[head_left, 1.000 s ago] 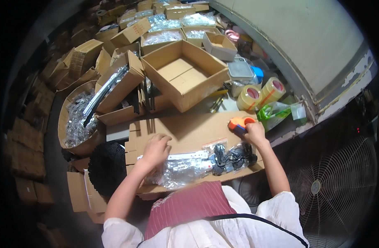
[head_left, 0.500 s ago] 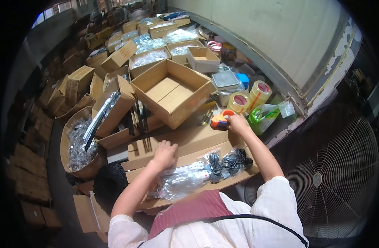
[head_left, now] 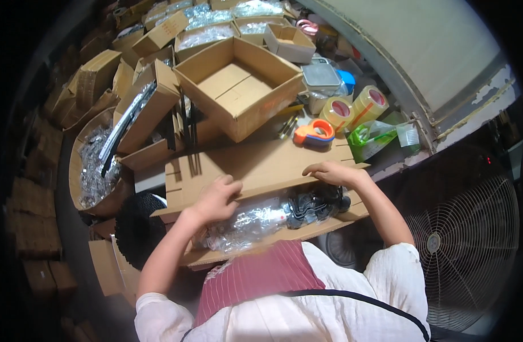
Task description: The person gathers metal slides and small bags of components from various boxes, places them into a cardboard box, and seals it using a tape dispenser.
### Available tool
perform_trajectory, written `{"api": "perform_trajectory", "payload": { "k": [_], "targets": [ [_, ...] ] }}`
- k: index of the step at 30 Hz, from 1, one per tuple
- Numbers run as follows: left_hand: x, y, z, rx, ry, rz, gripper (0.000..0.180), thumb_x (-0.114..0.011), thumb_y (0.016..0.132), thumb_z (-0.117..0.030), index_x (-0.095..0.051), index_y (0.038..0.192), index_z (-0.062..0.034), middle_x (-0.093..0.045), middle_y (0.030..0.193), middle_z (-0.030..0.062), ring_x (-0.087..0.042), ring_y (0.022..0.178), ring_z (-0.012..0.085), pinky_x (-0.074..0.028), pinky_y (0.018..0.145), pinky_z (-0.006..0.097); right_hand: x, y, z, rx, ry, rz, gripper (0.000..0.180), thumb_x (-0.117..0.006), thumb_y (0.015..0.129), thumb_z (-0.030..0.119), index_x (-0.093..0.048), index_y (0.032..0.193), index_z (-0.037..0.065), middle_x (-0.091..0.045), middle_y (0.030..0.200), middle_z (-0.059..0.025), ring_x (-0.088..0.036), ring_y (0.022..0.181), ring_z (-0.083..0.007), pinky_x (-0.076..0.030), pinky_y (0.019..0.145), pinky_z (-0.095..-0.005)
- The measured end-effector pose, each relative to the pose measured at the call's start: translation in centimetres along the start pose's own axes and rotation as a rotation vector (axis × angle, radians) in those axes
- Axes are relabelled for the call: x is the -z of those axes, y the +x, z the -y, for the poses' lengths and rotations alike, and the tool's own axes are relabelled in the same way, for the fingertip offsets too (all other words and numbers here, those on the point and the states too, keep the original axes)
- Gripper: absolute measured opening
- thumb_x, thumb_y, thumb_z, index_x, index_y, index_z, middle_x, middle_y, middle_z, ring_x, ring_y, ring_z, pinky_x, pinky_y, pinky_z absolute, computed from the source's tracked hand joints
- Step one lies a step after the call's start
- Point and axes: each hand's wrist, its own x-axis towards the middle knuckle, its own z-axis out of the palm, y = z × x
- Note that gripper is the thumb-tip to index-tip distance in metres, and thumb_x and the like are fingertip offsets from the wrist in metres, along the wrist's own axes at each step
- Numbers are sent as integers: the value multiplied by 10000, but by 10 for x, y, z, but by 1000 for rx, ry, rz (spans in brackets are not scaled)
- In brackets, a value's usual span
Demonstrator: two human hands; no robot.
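In front of me lies a long open cardboard box, its broad far flap [head_left: 267, 165] raised and leaning over the contents. My left hand [head_left: 219, 198] is closed on the flap's near edge, left of the middle. Toward the right end, my right hand [head_left: 332, 172] bends its fingers over the same edge, its thumb hidden. Inside the box are a clear plastic bag [head_left: 244, 225] with white parts and bagged black cables [head_left: 313, 206], partly shaded by the flap. An orange and blue tape dispenser [head_left: 314, 134] rests just beyond the flap, apart from both hands.
An open carton [head_left: 238, 111] stands beyond the flap. Right of it are rolls of clear tape [head_left: 336, 114], a grey scale [head_left: 321, 77] and a green plastic bag [head_left: 367, 139]. A large fan [head_left: 435, 242] is at the right, a carton of bagged parts [head_left: 96, 168] at the left.
My right hand has let go of the tape dispenser and come nearer, onto the flap's edge. The flap has tilted up over the box contents, with my left hand on it. The view has shifted down.
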Motion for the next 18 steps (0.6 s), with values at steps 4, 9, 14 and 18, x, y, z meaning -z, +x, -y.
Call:
{"api": "perform_trajectory", "payload": {
  "k": [4,9,14,18],
  "targets": [
    [-6,-33,0,122,-133,160,783,-623,931,-589,-498,1419,11,-527,1401,289,-471,1341,435,-371,1147,486,-27,-14,-18,93,-63,-134,423,-476,1058,276,-526,1441,104,-688,1256,-176,-636,1168,-349,-445,1062,-430],
    [-14,-71,-37,130,8,316,1053,-553,935,-672,-171,1594,56,-259,1600,331,-274,1481,478,-179,1237,543,-45,-60,3,239,-380,-53,1010,-655,834,695,-317,1599,129,-322,1609,-240,-282,1495,-434,-158,1220,-608],
    [-1,-95,-49,45,71,278,1108,-632,897,-641,-124,1605,43,-193,1625,328,-215,1505,490,-147,1246,561,-64,-82,27,291,-517,-53,1235,-645,720,829,-258,1612,66,-292,1617,-272,-218,1505,-502,-102,1232,-629],
    [-14,-94,-52,75,208,188,1018,-671,899,-569,-231,1586,40,-274,1598,315,-279,1481,481,-190,1236,559,-79,-67,20,305,-636,-279,1047,-624,783,761,-408,1542,72,-424,1532,-248,-389,1411,-469,-226,1202,-607]
  ]
}}
